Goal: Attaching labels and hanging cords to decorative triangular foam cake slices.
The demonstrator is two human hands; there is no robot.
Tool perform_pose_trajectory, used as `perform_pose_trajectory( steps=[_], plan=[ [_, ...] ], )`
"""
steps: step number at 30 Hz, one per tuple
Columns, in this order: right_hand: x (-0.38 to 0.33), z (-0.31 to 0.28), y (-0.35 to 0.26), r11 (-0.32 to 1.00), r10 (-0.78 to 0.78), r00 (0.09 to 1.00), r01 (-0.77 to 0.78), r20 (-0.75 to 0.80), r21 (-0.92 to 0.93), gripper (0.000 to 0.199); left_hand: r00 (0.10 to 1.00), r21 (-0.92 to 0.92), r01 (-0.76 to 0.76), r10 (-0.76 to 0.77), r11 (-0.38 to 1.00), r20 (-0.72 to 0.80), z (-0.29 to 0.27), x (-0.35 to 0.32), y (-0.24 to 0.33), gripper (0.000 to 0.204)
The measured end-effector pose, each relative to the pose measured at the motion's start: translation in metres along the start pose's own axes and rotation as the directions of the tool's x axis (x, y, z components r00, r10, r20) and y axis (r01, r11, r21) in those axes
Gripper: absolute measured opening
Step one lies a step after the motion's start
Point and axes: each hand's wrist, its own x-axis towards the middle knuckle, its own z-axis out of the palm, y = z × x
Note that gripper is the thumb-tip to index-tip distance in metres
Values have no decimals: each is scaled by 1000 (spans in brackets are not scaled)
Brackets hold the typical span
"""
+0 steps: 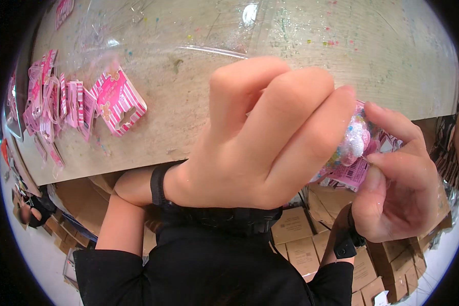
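My left hand (260,137) is large in the middle of the view, its fingers bent, the fingertips closed on a glittery, see-through packet with pink, white and blue bits (354,140). A pink printed card (349,174) shows at the packet's lower side. To the right of it, my right hand (400,188) pinches thumb and forefinger together at the packet's edge. Something thin and pale runs to that pinch, too fine to make out. Another finger of the right hand rests near the packet's top. My left fingers hide much of the packet.
Pink-and-white striped cards (120,99) lie on the pale table (163,41) at the left, several bunched in a pile (51,102). Glitter specks and clear film are scattered across the top. Cardboard boxes (301,250) stand below the near edge; another person (33,211) is at far left.
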Motion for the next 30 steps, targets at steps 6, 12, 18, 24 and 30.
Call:
perform_pose_trajectory(
  steps=[6, 12, 18, 24, 30],
  plan=[
    [4, -3, -13, 994, 93, 994, -90, 56, -63, 17, 999, 3, 13, -13, 1000, 31, -4, 1, 3, 42],
    [4, 11, -28, 958, 258, 952, -274, -165, -82, 10, 995, -7, -29, 28, 1000, -98, 6, -1, 0, 36],
    [11, 34, -50, 815, 255, 918, -373, -305, -443, 14, 990, -2, -31, 31, 1000, -137, 9, -1, 2, 32],
    [16, 25, -44, 890, 255, 926, -337, -278, -306, 12, 988, -21, 7, -10, 1000, -152, 9, -1, 5, 34],
    [18, 38, -47, 910, 295, 899, -368, -325, -192, 9, 994, -30, 11, -14, 999, -108, 3, -1, 2, 36]
  ],
)
